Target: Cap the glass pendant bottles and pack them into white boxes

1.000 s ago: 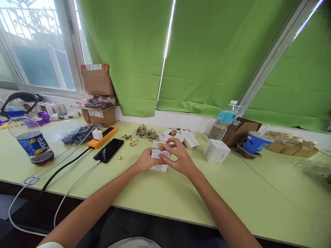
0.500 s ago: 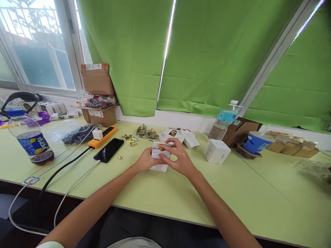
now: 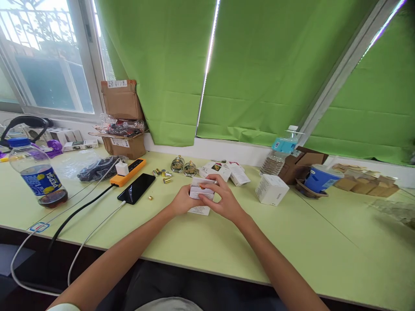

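In front of me a small white box (image 3: pixel 196 192) is held upright, its top flap raised. My left hand (image 3: pixel 181 201) is wrapped around its left side. At the box's opening, my right hand (image 3: pixel 223 199) curls its thumb and fingers against the front and top. A tiny gold-orange spot shows beneath a right fingertip; most of it is hidden. Under the box lies a printed white panel (image 3: pixel 200 211); whether it is joined to the box I cannot tell. Beyond stand two ornate dark-and-gold glass bottles (image 3: pixel 177 164), with several gold caps (image 3: pixel 167 180) to their left.
White cartons and leaflets (image 3: pixel 214 171) lie behind my hands. To the right are a closed white box (image 3: pixel 271 190), a water bottle (image 3: pixel 278 153) and a blue cup (image 3: pixel 321 179). A phone (image 3: pixel 136 188), an orange power strip (image 3: pixel 128 172), cables and a Pepsi bottle (image 3: pixel 42 185) occupy the left.
My right fingers have shifted slightly down and left over the box's opening, covering most of the gold piece that showed before. My left hand has stayed on the box.
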`<action>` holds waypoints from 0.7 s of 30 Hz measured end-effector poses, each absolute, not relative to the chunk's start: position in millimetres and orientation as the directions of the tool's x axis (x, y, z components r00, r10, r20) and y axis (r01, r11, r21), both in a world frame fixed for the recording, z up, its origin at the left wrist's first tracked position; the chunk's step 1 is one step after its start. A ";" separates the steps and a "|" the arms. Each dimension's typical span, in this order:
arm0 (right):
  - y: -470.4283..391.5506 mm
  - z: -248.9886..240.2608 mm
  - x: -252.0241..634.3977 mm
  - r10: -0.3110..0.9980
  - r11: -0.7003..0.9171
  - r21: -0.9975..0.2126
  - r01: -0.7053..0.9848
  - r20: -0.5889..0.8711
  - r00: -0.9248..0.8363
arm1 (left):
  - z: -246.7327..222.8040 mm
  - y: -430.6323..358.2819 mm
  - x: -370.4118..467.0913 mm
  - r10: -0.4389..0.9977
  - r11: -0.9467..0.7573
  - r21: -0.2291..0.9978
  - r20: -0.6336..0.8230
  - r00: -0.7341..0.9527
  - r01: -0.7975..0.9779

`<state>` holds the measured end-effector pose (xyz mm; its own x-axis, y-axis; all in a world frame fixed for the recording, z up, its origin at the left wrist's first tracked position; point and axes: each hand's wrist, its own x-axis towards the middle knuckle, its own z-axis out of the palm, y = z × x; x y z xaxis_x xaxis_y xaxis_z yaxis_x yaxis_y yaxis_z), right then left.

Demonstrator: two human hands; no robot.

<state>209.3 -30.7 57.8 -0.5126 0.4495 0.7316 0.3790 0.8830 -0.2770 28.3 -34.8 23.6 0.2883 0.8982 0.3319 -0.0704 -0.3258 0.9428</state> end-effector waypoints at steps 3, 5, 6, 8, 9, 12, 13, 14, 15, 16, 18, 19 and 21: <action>-32.4 58.0 209.5 0.472 0.873 -0.294 0.390 0.710 -0.522 | 22.1 -34.1 28.1 0.900 -0.327 0.942 0.334 0.280 -0.071; -33.8 58.1 209.8 0.491 0.864 -0.309 0.399 0.694 -0.526 | 21.1 -33.8 28.3 0.904 -0.325 0.944 0.330 0.273 -0.064; -34.3 58.0 210.0 0.498 0.860 -0.314 0.403 0.688 -0.527 | 20.5 -33.5 28.4 0.905 -0.324 0.944 0.327 0.271 -0.059; -34.8 57.7 210.4 0.504 0.856 -0.315 0.410 0.682 -0.530 | 19.2 -32.7 28.7 0.907 -0.324 0.945 0.325 0.266 -0.048; -34.8 57.5 210.5 0.503 0.857 -0.311 0.411 0.681 -0.532 | 18.6 -32.3 28.8 0.908 -0.324 0.945 0.324 0.266 -0.044; -34.2 57.4 210.4 0.497 0.860 -0.307 0.407 0.683 -0.535 | 17.9 -31.3 28.7 0.908 -0.319 0.947 0.319 0.271 -0.044; -34.0 57.6 210.1 0.497 0.860 -0.309 0.405 0.685 -0.532 | 18.0 -31.3 28.7 0.909 -0.318 0.947 0.318 0.272 -0.045; -33.8 57.9 209.8 0.498 0.860 -0.312 0.404 0.687 -0.530 | 18.4 -31.4 28.7 0.909 -0.317 0.947 0.317 0.271 -0.047; -33.6 58.4 209.4 0.501 0.858 -0.317 0.403 0.687 -0.527 | 18.8 -31.6 28.7 0.909 -0.317 0.947 0.318 0.269 -0.049; -33.5 59.0 209.1 0.507 0.855 -0.323 0.405 0.685 -0.523 | 19.3 -32.0 28.8 0.909 -0.317 0.947 0.319 0.268 -0.052; -33.6 60.3 208.6 0.524 0.846 -0.340 0.411 0.677 -0.516 | 20.2 -32.7 29.1 0.909 -0.316 0.947 0.320 0.267 -0.060; -33.7 61.0 208.5 0.534 0.840 -0.350 0.415 0.671 -0.514 | 20.5 -33.1 29.3 0.910 -0.313 0.948 0.318 0.267 -0.064; -33.7 62.0 208.6 0.554 0.827 -0.369 0.423 0.659 -0.509 | 21.0 -33.6 29.6 0.912 -0.304 0.950 0.311 0.267 -0.069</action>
<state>208.6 -33.7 62.0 -0.5087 0.5540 0.6590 0.4234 0.8275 -0.3688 29.6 -33.6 21.0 0.2668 0.9120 0.3115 -0.0688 -0.3043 0.9501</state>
